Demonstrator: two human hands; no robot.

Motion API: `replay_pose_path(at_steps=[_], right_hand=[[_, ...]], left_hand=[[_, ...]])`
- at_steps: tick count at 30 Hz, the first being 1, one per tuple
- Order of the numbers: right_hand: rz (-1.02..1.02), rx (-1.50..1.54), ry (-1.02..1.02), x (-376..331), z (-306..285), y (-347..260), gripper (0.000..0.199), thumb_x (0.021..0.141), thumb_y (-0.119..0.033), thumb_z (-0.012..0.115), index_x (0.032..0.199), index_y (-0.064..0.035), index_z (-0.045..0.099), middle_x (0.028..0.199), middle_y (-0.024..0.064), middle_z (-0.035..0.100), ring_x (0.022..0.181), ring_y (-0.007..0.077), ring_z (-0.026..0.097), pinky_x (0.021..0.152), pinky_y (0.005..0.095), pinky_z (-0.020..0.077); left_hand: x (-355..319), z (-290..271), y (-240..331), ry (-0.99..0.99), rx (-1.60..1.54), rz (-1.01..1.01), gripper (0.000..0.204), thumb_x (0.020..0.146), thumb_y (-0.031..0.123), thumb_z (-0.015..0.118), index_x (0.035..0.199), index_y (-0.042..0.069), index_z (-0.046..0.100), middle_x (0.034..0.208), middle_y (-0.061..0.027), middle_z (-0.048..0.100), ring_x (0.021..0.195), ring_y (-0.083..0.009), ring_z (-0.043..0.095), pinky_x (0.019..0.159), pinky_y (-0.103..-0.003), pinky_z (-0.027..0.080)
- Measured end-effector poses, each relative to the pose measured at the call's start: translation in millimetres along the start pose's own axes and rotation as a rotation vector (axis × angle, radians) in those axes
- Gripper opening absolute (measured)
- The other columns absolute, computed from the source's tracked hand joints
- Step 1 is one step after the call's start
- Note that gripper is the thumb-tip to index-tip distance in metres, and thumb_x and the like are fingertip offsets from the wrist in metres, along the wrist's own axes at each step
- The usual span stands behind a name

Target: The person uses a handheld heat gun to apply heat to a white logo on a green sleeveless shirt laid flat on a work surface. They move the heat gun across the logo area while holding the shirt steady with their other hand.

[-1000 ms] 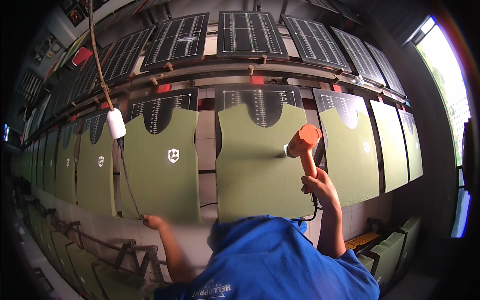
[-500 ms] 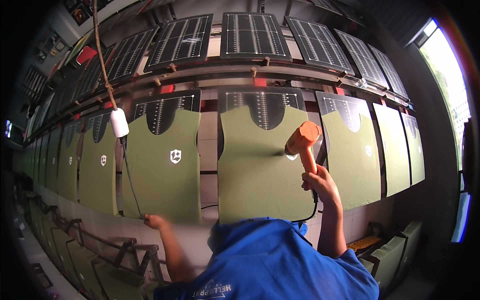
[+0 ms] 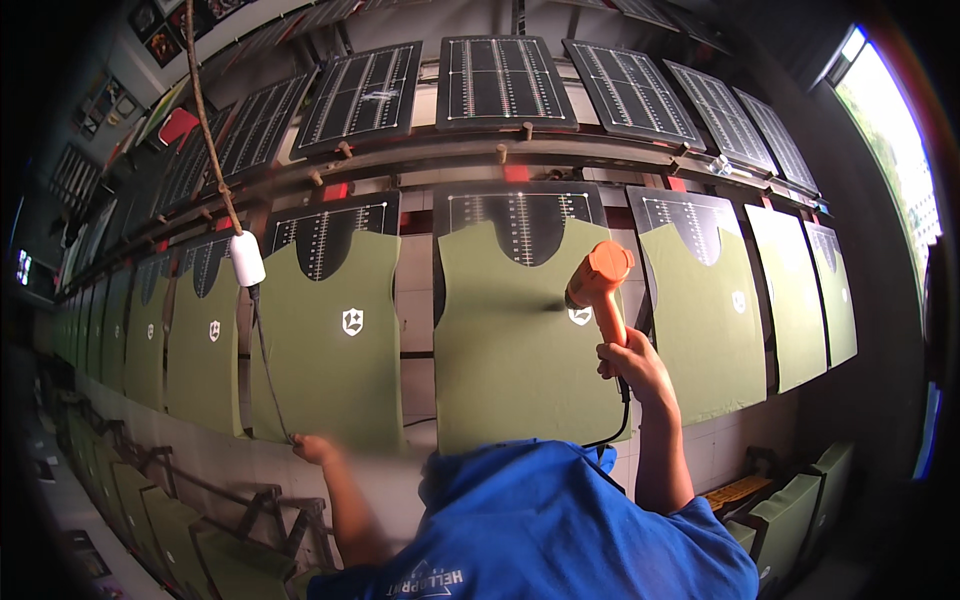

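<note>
Orange heat gun (image 3: 608, 264) is gripped by its handle in the right hand (image 3: 640, 368); the fingers are wrapped around it. The tool is positioned over the right part of the central green shirt panel (image 3: 520, 370), and its dark nozzle is directed toward the left. A white shield mark (image 3: 580, 317) on the panel is partly covered by the tool. Whether the fabric is touched by the nozzle cannot be told. A black cable (image 3: 626, 405) is led down from the handle and curved toward the blue shirt (image 3: 570, 520) worn by the person.

By the left hand (image 3: 312, 448), a dark cord (image 3: 264, 355) is pinched near the lower edge of the left green panel (image 3: 325, 385). The cord is joined above to a white connector (image 3: 246, 260), which is suspended from a brown cable (image 3: 205, 120).

Green panels are laid side by side in a curved-looking row, each spread on a black board; printed scales are exposed at several necklines. A second white shield mark (image 3: 352, 322) is seen on the left panel. Behind, black ruled boards (image 3: 507, 85) are arranged in another row, separated from the first by a rail fitted with wooden pegs (image 3: 502, 154). At the far right, a bright window (image 3: 888, 150) is noted.
</note>
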State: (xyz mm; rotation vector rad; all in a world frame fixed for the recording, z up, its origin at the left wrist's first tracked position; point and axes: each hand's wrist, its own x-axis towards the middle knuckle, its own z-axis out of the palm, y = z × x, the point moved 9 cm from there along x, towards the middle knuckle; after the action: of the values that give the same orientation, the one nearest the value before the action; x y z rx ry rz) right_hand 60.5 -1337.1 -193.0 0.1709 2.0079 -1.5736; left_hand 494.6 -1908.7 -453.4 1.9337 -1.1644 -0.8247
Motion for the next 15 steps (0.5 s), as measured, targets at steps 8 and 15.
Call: replay_pose_path(at_steps=[8, 15], right_hand=[[0.025, -0.022, -0.025, -26.0, -9.7, 9.8, 0.022, 0.082, -0.011, 0.061, 0.097, 0.0026, 0.055, 0.072, 0.0027, 0.056, 0.063, 0.013, 0.06, 0.062, 0.0284, 0.0507], [0.039, 0.016, -0.012, -30.4, -29.3, 20.6, 0.029, 0.083, -0.011, 0.062, 0.105, 0.0048, 0.055, 0.077, 0.0045, 0.058, 0.066, 0.0145, 0.064, 0.063, 0.0292, 0.0528]], left_hand=[[7.5, 3.1, -1.3, -0.005, 0.037, 0.037, 0.065, 0.099, 0.047, 0.041, 0.125, -0.013, 0.048, 0.127, -0.0311, 0.056, 0.113, -0.0416, 0.059, 0.096, -0.046, 0.047], [-8.9, -4.3, 12.8, -0.244, 0.091, -0.055, 0.074, 0.102, 0.054, 0.034, 0.129, -0.013, 0.049, 0.136, -0.0265, 0.053, 0.123, -0.0404, 0.053, 0.105, -0.044, 0.042]])
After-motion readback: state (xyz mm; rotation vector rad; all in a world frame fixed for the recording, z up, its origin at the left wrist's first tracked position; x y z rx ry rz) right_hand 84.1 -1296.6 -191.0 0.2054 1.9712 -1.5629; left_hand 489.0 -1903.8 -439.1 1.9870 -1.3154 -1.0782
